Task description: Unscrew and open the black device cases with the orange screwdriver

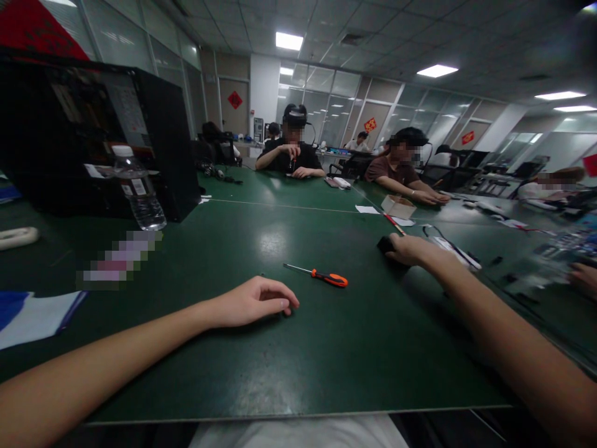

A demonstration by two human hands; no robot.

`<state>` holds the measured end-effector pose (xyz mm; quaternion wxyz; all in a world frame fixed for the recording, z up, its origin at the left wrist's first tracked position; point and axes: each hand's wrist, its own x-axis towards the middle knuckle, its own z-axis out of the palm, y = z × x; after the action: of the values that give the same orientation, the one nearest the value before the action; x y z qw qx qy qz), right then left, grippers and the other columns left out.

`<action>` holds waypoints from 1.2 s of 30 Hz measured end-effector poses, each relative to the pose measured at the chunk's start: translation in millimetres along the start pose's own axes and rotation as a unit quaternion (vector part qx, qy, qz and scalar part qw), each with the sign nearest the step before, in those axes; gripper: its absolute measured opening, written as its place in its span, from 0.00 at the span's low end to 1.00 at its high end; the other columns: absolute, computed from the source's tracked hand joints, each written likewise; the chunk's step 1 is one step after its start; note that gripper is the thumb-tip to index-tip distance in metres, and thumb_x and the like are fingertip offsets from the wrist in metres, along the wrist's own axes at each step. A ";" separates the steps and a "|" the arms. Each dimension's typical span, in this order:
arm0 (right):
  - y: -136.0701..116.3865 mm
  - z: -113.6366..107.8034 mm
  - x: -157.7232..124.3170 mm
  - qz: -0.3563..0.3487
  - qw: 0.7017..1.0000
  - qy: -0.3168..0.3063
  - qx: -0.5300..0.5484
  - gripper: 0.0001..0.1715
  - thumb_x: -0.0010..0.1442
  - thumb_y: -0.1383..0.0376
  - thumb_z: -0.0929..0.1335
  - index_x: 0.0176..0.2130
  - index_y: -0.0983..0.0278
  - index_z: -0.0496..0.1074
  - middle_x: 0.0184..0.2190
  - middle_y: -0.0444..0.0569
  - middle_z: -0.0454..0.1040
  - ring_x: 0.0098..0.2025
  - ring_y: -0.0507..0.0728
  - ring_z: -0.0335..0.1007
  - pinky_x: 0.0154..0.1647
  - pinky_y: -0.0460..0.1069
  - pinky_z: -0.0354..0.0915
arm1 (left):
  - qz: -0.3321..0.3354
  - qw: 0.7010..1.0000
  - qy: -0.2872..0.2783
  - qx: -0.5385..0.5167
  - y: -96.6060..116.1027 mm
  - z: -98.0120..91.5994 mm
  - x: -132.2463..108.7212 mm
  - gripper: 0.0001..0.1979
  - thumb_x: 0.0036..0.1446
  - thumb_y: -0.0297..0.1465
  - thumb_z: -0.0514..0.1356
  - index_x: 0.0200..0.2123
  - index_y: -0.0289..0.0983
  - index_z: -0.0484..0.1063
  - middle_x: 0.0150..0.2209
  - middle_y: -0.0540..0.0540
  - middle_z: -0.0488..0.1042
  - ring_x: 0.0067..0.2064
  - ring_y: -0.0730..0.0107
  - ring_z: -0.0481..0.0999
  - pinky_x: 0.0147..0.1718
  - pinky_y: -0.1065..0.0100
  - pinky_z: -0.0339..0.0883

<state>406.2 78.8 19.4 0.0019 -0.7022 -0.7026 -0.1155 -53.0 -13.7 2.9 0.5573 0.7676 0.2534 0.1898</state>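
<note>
On the green table (pixel 326 354), toward its right side, the right hand (pixel 411 250) lies over a small black object (pixel 385 244) with the fingers curled down on it. Whether they pinch it or only rest there cannot be told, since most of it is hidden. The object looks rigid, compact and light, and its exposed left end is the part free to take. The left hand (pixel 254 302) rests on the tabletop, fingers loosely curled and holding nothing. Between the hands lies one screwdriver (pixel 321 275), just beyond the left fingertips. It is probably stiff, light and apt to roll — the orange handle is the place to hold it, not the thin shaft. Farther out stand one water bottle (pixel 138 186), one small cardboard box (pixel 397 205) and one black case (pixel 168 143). Across the table sit two people — a person in black (pixel 289 158) and a person in brown (pixel 396 171).
</note>
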 end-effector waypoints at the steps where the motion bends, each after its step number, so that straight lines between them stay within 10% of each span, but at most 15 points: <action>1: -14.3 0.7 -3.4 -0.026 0.999 -0.018 0.011 0.16 0.63 0.58 0.72 0.42 0.68 0.71 0.35 0.55 0.77 0.33 0.56 0.74 0.35 0.50 0.68 | 0.001 1.000 0.003 -0.003 -0.1 0.3 0.1 0.14 0.64 0.39 0.62 0.45 0.35 0.79 0.41 0.43 0.81 0.42 0.66 0.78 0.45 0.67 0.70; 9: -112.8 -7.8 -33.0 -0.181 0.959 -0.012 0.216 0.20 0.70 0.52 0.62 0.53 0.63 0.63 0.50 0.58 0.74 0.47 0.62 0.75 0.49 0.56 0.70 | 0.013 0.999 0.025 0.017 -0.1 3.9 -0.6 0.12 0.65 0.34 0.59 0.47 0.34 0.77 0.42 0.42 0.80 0.44 0.65 0.78 0.46 0.66 0.71; 19: -194.9 -24.3 -88.5 -0.371 0.880 0.047 0.294 0.30 0.64 0.58 0.68 0.63 0.61 0.61 0.59 0.60 0.68 0.58 0.66 0.67 0.60 0.65 0.67 | 0.107 0.942 0.236 0.213 -3.3 -0.9 1.3 0.14 0.63 0.31 0.60 0.52 0.38 0.75 0.56 0.41 0.74 0.57 0.57 0.73 0.54 0.61 0.69; 29: -199.7 -17.9 -105.3 -0.454 0.821 0.058 0.342 0.42 0.63 0.51 0.71 0.67 0.58 0.54 0.64 0.61 0.64 0.64 0.65 0.63 0.62 0.63 0.66 | 0.062 0.956 0.126 0.259 -2.9 0.9 3.1 0.29 0.58 0.37 0.68 0.61 0.37 0.69 0.58 0.40 0.75 0.57 0.55 0.76 0.57 0.59 0.67; 36: -186.1 -9.2 -82.1 -0.384 0.859 0.024 0.338 0.50 0.57 0.45 0.73 0.67 0.64 0.55 0.61 0.64 0.68 0.60 0.68 0.69 0.59 0.63 0.67 | 0.006 0.949 0.164 0.269 0.8 -3.1 3.4 0.23 0.58 0.38 0.67 0.54 0.35 0.74 0.48 0.42 0.80 0.45 0.57 0.79 0.45 0.63 0.69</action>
<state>222.1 -1.3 -14.8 0.2114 -0.3296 -0.9121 0.1212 -51.9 -9.5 4.6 0.2798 0.8486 0.3783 0.2416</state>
